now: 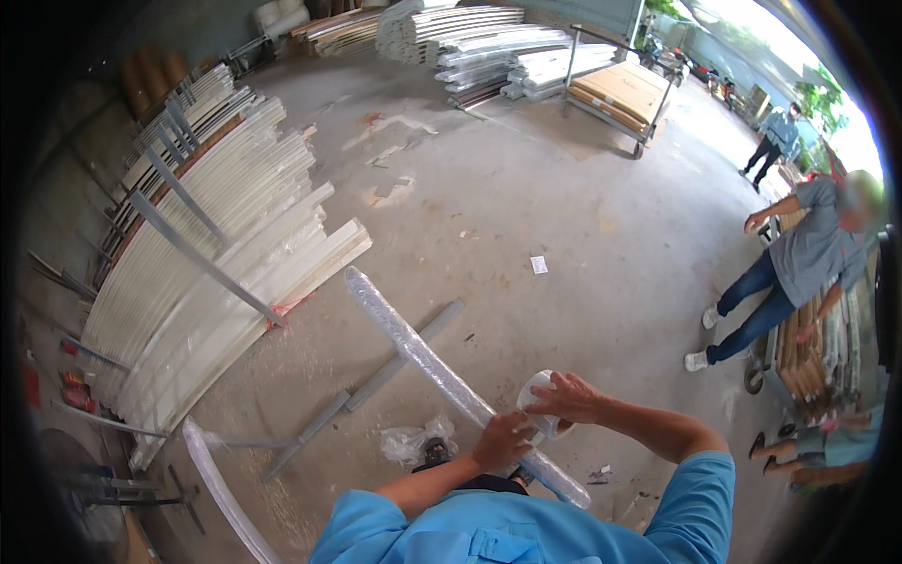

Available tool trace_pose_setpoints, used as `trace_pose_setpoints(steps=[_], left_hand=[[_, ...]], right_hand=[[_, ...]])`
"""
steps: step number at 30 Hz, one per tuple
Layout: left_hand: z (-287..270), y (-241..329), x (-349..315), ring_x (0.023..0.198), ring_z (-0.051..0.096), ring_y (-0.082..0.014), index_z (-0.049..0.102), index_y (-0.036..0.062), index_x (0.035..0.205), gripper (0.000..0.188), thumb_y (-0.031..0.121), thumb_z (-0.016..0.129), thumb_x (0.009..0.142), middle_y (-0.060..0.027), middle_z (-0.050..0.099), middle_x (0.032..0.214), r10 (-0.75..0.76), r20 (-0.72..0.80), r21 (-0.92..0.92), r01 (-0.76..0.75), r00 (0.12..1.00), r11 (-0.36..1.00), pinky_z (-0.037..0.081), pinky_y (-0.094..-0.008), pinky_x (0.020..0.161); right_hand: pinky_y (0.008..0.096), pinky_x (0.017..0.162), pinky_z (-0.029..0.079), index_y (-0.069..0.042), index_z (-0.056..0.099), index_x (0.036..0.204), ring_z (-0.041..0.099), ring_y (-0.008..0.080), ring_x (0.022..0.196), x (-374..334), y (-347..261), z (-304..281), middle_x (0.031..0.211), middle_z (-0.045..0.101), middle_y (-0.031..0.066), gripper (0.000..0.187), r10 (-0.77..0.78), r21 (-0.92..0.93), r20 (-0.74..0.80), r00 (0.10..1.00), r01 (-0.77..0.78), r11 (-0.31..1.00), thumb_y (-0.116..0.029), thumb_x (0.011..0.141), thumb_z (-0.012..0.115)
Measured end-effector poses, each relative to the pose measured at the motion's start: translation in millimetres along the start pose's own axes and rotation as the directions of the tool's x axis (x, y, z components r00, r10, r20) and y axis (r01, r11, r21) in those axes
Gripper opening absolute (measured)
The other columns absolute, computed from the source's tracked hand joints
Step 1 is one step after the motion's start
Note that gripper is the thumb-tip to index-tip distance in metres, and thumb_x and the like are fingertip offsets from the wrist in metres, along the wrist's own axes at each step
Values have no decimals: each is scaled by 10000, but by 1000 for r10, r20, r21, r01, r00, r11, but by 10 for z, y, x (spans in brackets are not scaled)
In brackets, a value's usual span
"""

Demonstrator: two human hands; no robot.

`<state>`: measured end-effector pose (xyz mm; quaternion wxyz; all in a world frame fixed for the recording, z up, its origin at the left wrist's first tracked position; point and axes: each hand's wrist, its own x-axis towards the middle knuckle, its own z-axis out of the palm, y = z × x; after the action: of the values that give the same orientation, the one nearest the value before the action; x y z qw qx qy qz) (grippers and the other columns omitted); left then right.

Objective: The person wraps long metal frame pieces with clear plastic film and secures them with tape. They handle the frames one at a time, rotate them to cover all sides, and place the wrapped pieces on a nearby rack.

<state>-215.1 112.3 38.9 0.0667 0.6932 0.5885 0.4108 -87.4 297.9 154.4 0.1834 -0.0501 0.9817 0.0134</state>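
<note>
A long bar wrapped in clear plastic film (418, 345) runs slantwise in front of me, from the middle of the floor down to my lap. My left hand (501, 444) is closed on this bar near its close end, fingers curled over the film. Just to the right, my right hand (569, 399) grips a roll of clear stretch film (535, 389) from above, beside the bar. The roll's brownish core shows below that hand. Crumpled clear plastic (406, 443) lies by my foot.
Grey metal rails (376, 383) cross under the bar. A second wrapped bar (222, 493) stands left. Pale long profiles (240, 244) are stacked on a rack at left. A cart of cardboard (615, 94) stands far right. A person in grey (816, 235) and others are at right.
</note>
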Motion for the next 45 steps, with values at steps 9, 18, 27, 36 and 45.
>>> trace_pose_setpoints(steps=[9, 18, 27, 36, 45], left_hand=[[145, -64, -12, 771, 599, -195, 666, 159, 823, 174, 315, 705, 757, 9, 636, 803, -43, 160, 53, 35, 986, 998, 412, -389, 802], [103, -41, -10, 760, 596, -188, 645, 148, 659, 162, 277, 680, 750, -4, 619, 703, -14, 112, 39, 10, 994, 999, 415, -378, 768], [130, -55, 7, 790, 592, -209, 671, 115, 625, 203, 254, 614, 762, -32, 664, 713, -42, 140, 112, 26, 989, 993, 414, -393, 809], [222, -52, -8, 776, 577, -201, 666, 120, 666, 182, 264, 618, 768, -25, 637, 701, -63, 220, 129, 35, 973, 991, 409, -377, 792], [257, -38, 330, 886, 606, -210, 715, 152, 829, 529, 587, 777, 535, -74, 641, 807, 149, 816, 147, -448, 559, 882, 323, -413, 875]], right_hand=[[438, 853, 534, -315, 590, 1213, 493, 358, 1169, 378, 47, 187, 1304, 481, 22, 416, -189, -20, 34, 981, 190, 982, -278, 806, 668], [529, 874, 520, -343, 629, 1211, 425, 418, 1270, 410, -224, 302, 1372, 452, 7, 350, -82, -22, 321, 943, 95, 995, -288, 867, 605], [481, 843, 523, -197, 589, 1254, 515, 308, 1195, 959, -222, 1125, 1222, 579, 49, 422, -11, 181, 387, 922, -65, 981, -299, 846, 617], [422, 725, 489, -145, 703, 970, 622, 281, 1002, 831, -459, 2526, 1060, 650, 33, 238, 10, -8, 641, 768, -6, 1000, -276, 780, 648], [397, 838, 515, -201, 587, 1270, 608, 292, 1106, -695, -196, 2144, 1195, 602, 113, 525, 838, 209, 267, 475, -878, 431, -87, 762, 654]])
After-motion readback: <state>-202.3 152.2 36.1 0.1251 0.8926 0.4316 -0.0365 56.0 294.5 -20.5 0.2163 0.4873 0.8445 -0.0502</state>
